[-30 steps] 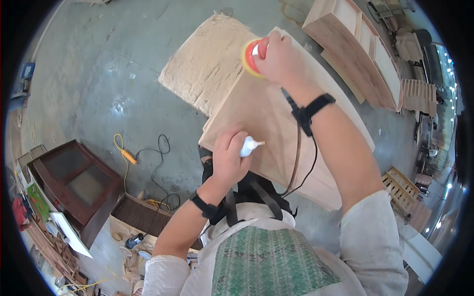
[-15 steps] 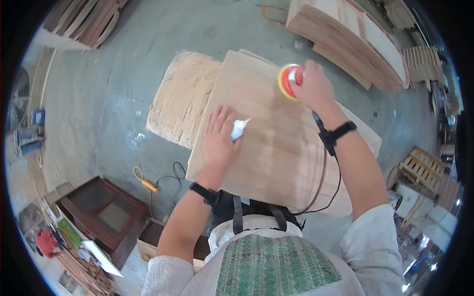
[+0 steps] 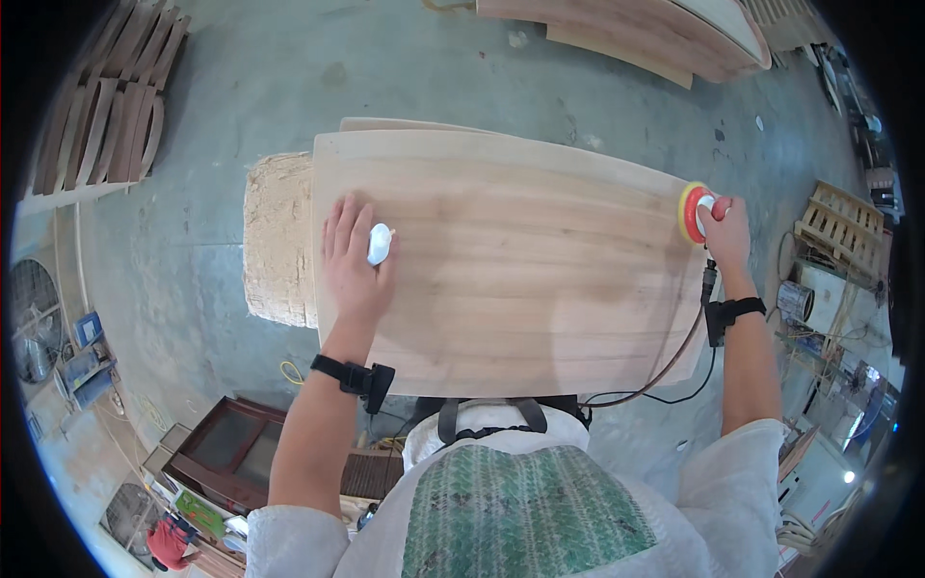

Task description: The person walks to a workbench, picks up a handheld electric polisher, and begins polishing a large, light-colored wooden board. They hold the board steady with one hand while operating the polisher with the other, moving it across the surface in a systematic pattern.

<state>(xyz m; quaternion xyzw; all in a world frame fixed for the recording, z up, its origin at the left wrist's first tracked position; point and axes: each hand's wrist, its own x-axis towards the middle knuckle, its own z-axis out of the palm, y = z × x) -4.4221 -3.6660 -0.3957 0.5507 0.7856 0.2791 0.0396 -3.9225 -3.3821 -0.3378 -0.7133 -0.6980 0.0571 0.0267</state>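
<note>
A broad pale wooden panel [image 3: 501, 289] lies flat in front of me, over a second board whose edge shows at the far side. My left hand [image 3: 356, 265] rests on the panel's left part, fingers stretched forward, with a small white squeeze bottle [image 3: 380, 244] caught between thumb and forefinger. At the panel's far right edge my right hand [image 3: 725, 236] grips a round sander [image 3: 692, 213] with a red and yellow pad, the pad tilted up on its side. A hose [image 3: 665, 374] runs from the sander back toward my waist. The palm hides part of the sander's body.
A rough, tan block [image 3: 279, 241] sticks out under the panel's left end. Curved wooden parts [image 3: 106, 125] are stacked at the far left, and a large wooden piece [image 3: 617, 29] stands beyond the panel. Near left are a dark framed door [image 3: 226, 448] and a person in red [image 3: 169, 541].
My right hand has carried the sander right, to the panel's far right edge. The view has turned, so the panel now lies straighter across. My left hand still holds the bottle on the panel.
</note>
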